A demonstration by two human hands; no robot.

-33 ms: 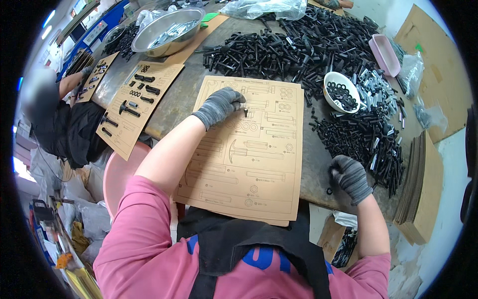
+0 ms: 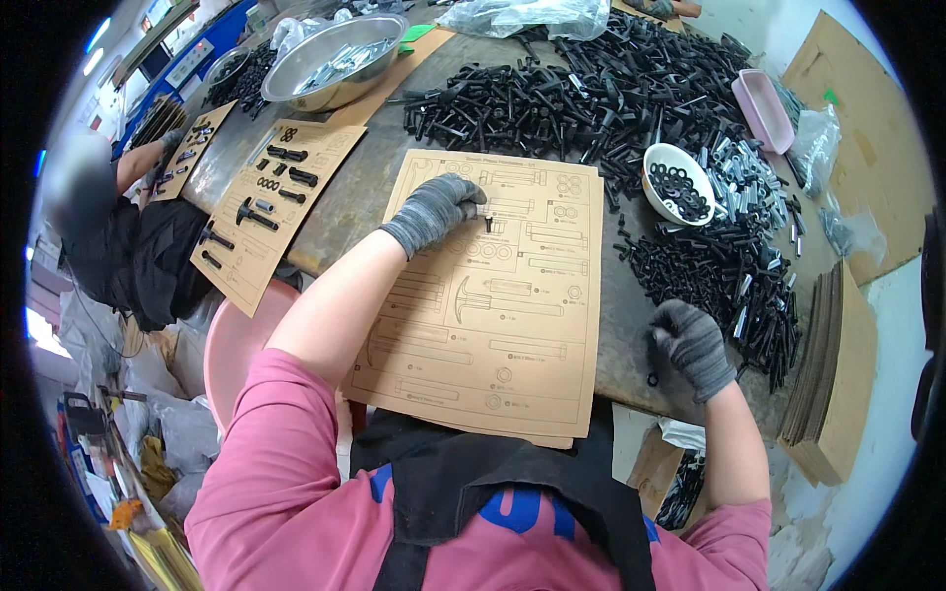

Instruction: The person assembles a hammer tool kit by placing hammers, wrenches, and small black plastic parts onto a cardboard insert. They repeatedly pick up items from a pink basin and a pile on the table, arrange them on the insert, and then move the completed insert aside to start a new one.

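A brown cardboard sheet (image 2: 493,325) printed with outlines of parts lies in front of me on the dark table (image 2: 355,202). My left hand (image 2: 434,209), in a grey glove, pinches a small black bolt (image 2: 488,222) and holds it upright on the sheet's upper part. At the sheet's right side my right hand (image 2: 693,345), also in a grey glove, rests curled on the table beside a heap of black screws (image 2: 729,271). Whether it grips anything is hidden by its fingers.
A white bowl of black washers (image 2: 678,182), a large pile of black bolts (image 2: 591,94), silver parts (image 2: 749,187), a pink tray (image 2: 761,106) and a steel bowl (image 2: 335,61) crowd the far side. A second sheet with parts (image 2: 266,202) lies left, near another person (image 2: 108,227). Cardboard stacks (image 2: 833,374) stand right.
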